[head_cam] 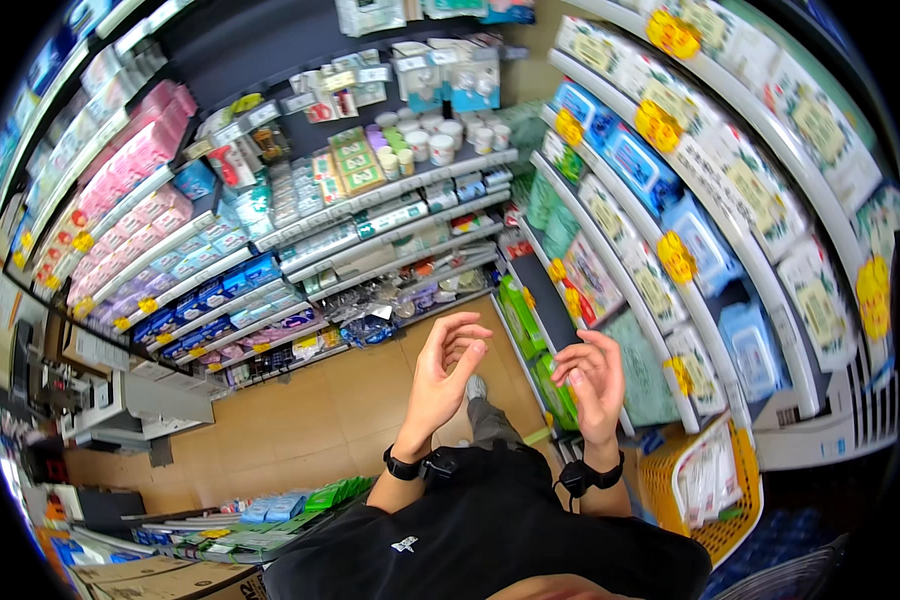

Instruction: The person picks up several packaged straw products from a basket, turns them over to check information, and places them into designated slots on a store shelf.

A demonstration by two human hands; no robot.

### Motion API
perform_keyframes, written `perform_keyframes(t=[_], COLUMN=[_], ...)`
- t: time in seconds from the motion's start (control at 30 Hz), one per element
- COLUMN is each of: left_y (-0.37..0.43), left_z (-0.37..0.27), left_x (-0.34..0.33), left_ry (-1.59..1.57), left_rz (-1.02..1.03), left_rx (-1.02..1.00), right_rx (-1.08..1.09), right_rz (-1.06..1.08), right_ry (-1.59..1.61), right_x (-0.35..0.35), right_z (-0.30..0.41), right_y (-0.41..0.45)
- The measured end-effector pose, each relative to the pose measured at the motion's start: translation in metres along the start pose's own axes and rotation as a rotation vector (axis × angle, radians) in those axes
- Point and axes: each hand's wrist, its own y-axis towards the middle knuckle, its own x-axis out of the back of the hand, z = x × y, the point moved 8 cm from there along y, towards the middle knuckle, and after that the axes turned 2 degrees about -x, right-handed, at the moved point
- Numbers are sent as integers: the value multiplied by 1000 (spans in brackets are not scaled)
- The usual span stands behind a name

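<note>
Both of my hands are raised in front of my chest, above the shop floor, with black straps on the wrists. My left hand [447,375] holds nothing; its fingers are loosely curled, with the thumb apart from the palm. To its right, my right hand [594,386] is likewise empty, with bent, parted fingers. It appears in front of the lower right shelves, nearest to green packages [554,390] and a pale green bag [641,367]; whether it touches them cannot be told. White tubs [441,148] stand on the shelf ahead.
Shelves of pink packs [131,154] curve along the left. On the right are blue wipe packs [640,169] and white packages [750,187]. A yellow plastic basket [746,480] stands at my lower right. Tiled floor [330,390] shows between the shelves; cardboard boxes [161,577] lie at lower left.
</note>
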Motion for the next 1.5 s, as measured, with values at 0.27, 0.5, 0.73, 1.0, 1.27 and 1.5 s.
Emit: perform_keyframes(t=[0.27, 0.5, 0.73, 1.0, 1.27, 1.5], left_y=[-26, -41, -65, -104, -152, -192], left_z=[9, 21, 35, 56, 90, 130], left_x=[-69, -138, -216, -317, -426, -523], left_ry=[3, -53, -21, 41, 134, 326], left_rz=[297, 515, 769, 1019, 1185, 1351], left_rx=[63, 139, 143, 205, 217, 140], right_rx=[23, 67, 143, 186, 233, 126], right_rz=[-253, -419, -597, -781, -997, -1279], right_ry=[-72, -145, -204, -275, -313, -385], right_x=[44, 73, 110, 172, 262, 356], right_z=[34, 63, 89, 121, 148, 159], right_y=[-85, -140, -199, -266, -342, -432])
